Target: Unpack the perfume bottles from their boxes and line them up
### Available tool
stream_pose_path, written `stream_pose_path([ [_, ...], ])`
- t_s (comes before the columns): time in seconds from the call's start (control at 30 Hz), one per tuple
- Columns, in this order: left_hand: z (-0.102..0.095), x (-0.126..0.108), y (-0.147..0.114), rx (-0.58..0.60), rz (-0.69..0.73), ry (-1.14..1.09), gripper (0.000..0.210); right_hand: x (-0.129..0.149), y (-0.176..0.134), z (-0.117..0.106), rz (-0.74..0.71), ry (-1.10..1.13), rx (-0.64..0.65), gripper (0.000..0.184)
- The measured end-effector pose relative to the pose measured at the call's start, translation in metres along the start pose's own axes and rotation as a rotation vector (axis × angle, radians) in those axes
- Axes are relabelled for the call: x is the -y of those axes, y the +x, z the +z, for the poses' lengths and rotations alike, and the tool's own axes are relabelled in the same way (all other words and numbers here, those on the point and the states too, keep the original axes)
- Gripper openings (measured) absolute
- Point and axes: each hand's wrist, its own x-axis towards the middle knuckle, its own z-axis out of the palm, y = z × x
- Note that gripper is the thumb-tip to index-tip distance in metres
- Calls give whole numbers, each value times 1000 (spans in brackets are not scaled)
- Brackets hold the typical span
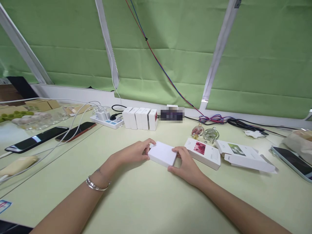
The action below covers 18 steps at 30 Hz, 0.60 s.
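Observation:
A small white box (162,153) lies nearly flat just above or on the pale table, its plain face up. The fingers of my left hand (140,150) grip its left end. At the right end, my right hand (184,166) holds it between thumb and fingers. Right of it lies a white box with a red flower picture (200,148). Beside that sits an opened white carton with a green-and-white picture (237,149), flaps spread. Behind them are a reddish glass bottle (197,130) and a clear glass bottle (211,133), both perfume-like.
Several white boxes (136,118) stand in a row at the back. A power strip (107,121) with white cables is left of them. Phones (39,138) lie at left, another phone (293,161) at far right. Coiled black cable (243,125) runs along the back edge.

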Motion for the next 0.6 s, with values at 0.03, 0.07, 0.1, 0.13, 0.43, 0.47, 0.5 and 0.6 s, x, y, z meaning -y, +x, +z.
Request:
stream_pose_path([
  [0.03,0,1,0,0,9,-35,51,0,0,1,11,27,-20,55],
  [0.07,0,3,0,-6,16,-76,58,-1,1,1,25,59,-40,59],
  [0.1,0,5,0,-22,18,-121,68,-1,1,2,46,94,-58,63],
  [0.13,-1,9,0,-46,10,-172,80,-1,1,2,68,131,-76,67],
  [0.43,21,8,13,26,211,-827,93,-1,3,10,-16,662,-149,84],
  [0.47,26,1,14,78,264,-853,83,0,1,11,-34,694,-126,87],
  [0.5,30,-7,14,113,291,-859,75,1,0,12,-47,697,-102,89],
  [0.6,40,-22,12,132,262,-839,62,4,-6,13,-70,574,-73,89],
])
